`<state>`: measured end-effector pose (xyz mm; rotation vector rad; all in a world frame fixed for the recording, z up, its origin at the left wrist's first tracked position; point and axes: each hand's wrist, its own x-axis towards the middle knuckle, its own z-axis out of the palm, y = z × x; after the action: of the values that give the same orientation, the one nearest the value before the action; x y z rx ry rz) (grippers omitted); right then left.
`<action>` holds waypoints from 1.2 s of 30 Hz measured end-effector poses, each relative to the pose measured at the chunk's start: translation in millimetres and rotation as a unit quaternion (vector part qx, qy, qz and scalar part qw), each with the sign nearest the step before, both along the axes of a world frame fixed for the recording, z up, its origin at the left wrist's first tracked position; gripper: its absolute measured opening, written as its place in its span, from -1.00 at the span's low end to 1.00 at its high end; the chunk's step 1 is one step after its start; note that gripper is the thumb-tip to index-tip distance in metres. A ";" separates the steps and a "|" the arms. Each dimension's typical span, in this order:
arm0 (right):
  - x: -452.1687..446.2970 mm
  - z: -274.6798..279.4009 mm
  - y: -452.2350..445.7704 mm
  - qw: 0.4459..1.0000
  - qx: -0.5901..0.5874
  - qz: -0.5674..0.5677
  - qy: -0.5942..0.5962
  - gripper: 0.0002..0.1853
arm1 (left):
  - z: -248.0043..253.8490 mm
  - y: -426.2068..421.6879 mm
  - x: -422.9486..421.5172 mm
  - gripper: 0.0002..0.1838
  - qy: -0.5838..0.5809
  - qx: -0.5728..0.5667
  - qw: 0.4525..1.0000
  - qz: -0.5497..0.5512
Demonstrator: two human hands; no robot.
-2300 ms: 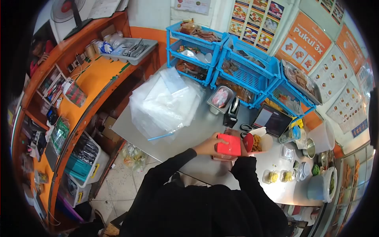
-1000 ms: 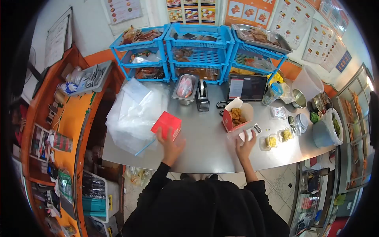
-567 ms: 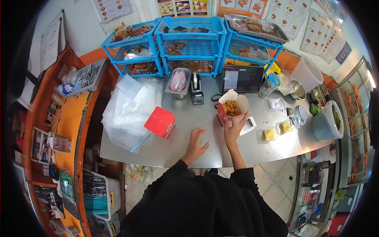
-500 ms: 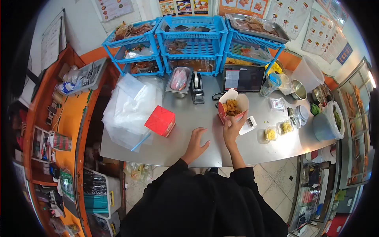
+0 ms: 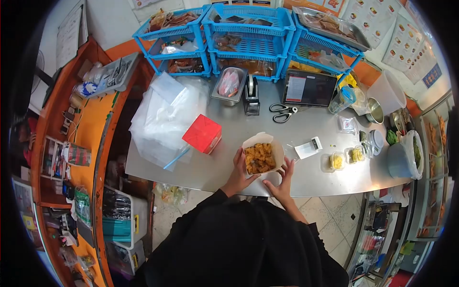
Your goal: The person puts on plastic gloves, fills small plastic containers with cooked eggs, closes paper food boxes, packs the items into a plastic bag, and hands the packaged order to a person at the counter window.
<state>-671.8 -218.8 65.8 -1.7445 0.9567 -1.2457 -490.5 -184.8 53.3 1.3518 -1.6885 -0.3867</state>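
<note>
An open takeout box (image 5: 270,138) full of fried, browned chunks of food (image 5: 259,158) is near the table's front edge, tilted toward me. My left hand (image 5: 236,175) grips its left side, thumb under the near edge. Beside the box's right side is my right hand (image 5: 282,182), fingers and thumb apart, holding nothing. A closed red takeout box (image 5: 202,134) stands to the left of the open one. To the right lies a small white packet or card with a black end (image 5: 308,148).
Plastic bags (image 5: 160,119) and a blue straw (image 5: 176,158) lie on the left. Behind are scissors (image 5: 283,113), a tape dispenser (image 5: 251,98), a metal tray (image 5: 229,88), a tablet (image 5: 310,89) and blue racks (image 5: 248,28). Small tubs of yellow food (image 5: 337,161) stand at right.
The open box has moved left and nearer to me. My left hand has taken hold of it, and my right hand has let go. The scissors behind it now show fully.
</note>
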 end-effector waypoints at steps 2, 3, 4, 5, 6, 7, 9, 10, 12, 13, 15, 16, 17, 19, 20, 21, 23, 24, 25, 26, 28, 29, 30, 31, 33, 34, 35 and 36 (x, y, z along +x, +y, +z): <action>-3.9 10.4 -12.2 0.996 0.030 0.057 0.056 0.10 | 1.2 -2.7 -1.6 -0.15 0.008 -0.031 0.999 -0.004; -1.5 24.0 -19.6 0.995 -0.009 0.055 0.083 0.00 | 5.1 -4.6 -2.4 -0.23 0.011 -0.047 0.999 -0.007; -2.9 23.9 -25.4 0.989 -0.012 0.079 0.123 -0.07 | 9.7 -4.5 -1.5 -0.33 -0.015 -0.030 0.999 -0.002; -7.4 22.5 -30.6 0.981 -0.016 0.103 0.162 -0.13 | 22.1 -2.9 0.2 -0.42 -0.041 -0.013 0.999 0.002; -7.5 26.8 -34.4 0.971 -0.019 0.127 0.201 -0.19 | 30.4 -1.9 1.3 -0.51 -0.066 0.004 0.998 0.007; -6.2 33.2 -35.2 0.955 -0.078 0.119 0.261 -0.31 | 33.2 -2.5 1.5 -0.55 -0.057 0.002 0.998 0.004; -7.0 29.6 -40.0 0.959 -0.075 0.137 0.237 -0.38 | 35.3 -1.0 1.3 -0.64 -0.040 -0.002 0.999 0.000; -7.5 25.8 -42.1 0.961 -0.075 0.146 0.224 -0.42 | 30.0 -0.8 1.3 -0.63 -0.005 0.003 1.000 -0.001; -5.7 6.9 -46.0 0.970 -0.078 0.130 0.190 -0.41 | 12.9 -2.6 2.8 -0.62 0.063 0.011 0.998 -0.005; -5.9 -1.5 -47.8 0.974 -0.080 0.121 0.172 -0.41 | 6.1 -4.5 3.0 -0.60 0.107 0.021 0.994 0.014; 8.3 -1.9 -38.9 0.994 0.045 0.052 0.086 -0.37 | 5.1 -11.4 0.1 -0.57 0.195 0.040 0.979 0.052; 15.5 -2.1 -34.4 0.993 0.108 0.017 0.041 -0.35 | 8.4 -15.3 -3.5 -0.54 0.257 0.031 0.962 0.087; 19.5 -0.4 -33.8 0.993 0.118 0.009 -0.005 -0.34 | 26.0 -21.8 -7.9 -0.52 0.318 0.022 0.940 0.121; 26.2 7.9 -36.4 0.985 0.138 -0.007 -0.099 -0.32 | 48.2 -34.0 -0.9 -0.49 0.294 0.003 0.950 0.108; 27.4 13.8 -38.8 0.993 0.094 -0.005 -0.068 -0.32 | 55.1 -38.0 10.4 -0.47 0.209 -0.005 0.976 0.060; 27.7 21.3 -43.1 0.998 0.049 -0.002 -0.037 -0.33 | 56.6 -37.4 18.1 -0.47 0.125 0.007 0.992 0.030; 23.4 31.0 -52.0 0.997 -0.019 0.041 0.054 -0.37 | 57.5 -36.3 31.7 -0.47 -0.038 0.033 0.999 -0.017; 18.5 34.2 -57.7 0.989 -0.042 0.080 0.113 -0.40 | 56.5 -37.1 35.6 -0.47 -0.118 0.054 0.991 -0.032; 14.1 37.3 -61.7 0.976 -0.063 0.119 0.172 -0.44 | 51.3 -37.4 37.8 -0.47 -0.146 0.043 0.987 -0.041; 11.5 40.7 -62.7 0.961 -0.121 0.108 0.225 -0.50 | 47.8 -35.8 38.7 -0.48 -0.174 0.032 0.983 -0.049; 8.8 47.8 -63.7 0.912 -0.236 0.085 0.325 -0.62 | 41.9 -30.7 38.9 -0.46 -0.190 0.025 0.980 -0.060; 8.8 52.3 -66.2 0.915 -0.230 0.095 0.319 -0.67 | 48.7 -28.4 36.6 -0.44 -0.178 0.028 0.982 -0.064; 9.7 57.5 -71.1 0.917 -0.224 0.105 0.313 -0.71 | 52.8 -27.1 35.6 -0.43 -0.166 0.029 0.983 -0.067; 10.9 61.6 -78.4 0.919 -0.220 0.115 0.307 -0.74 | 53.4 -26.8 36.4 -0.39 -0.164 0.032 0.983 -0.072; 16.7 45.3 -118.4 0.945 -0.119 0.159 0.260 -0.75 | 54.6 -29.1 39.4 -0.32 -0.162 0.033 0.983 -0.083; 25.8 36.8 -140.7 0.953 -0.069 0.178 0.234 -0.75 | 45.9 -30.6 40.1 -0.30 -0.104 0.042 0.990 -0.090; 44.8 34.6 -153.5 0.975 -0.011 0.110 0.191 -0.71 | 29.1 -31.5 39.0 -0.27 -0.047 0.051 0.993 -0.100; 64.8 31.5 -166.7 0.988 0.048 0.041 0.143 -0.67 | 18.6 -32.3 37.3 -0.24 0.010 0.059 0.992 -0.111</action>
<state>-607.0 -385.5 97.3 -1.8992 1.0775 -0.8973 -453.1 -217.1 71.9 1.2415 -1.8284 -0.6347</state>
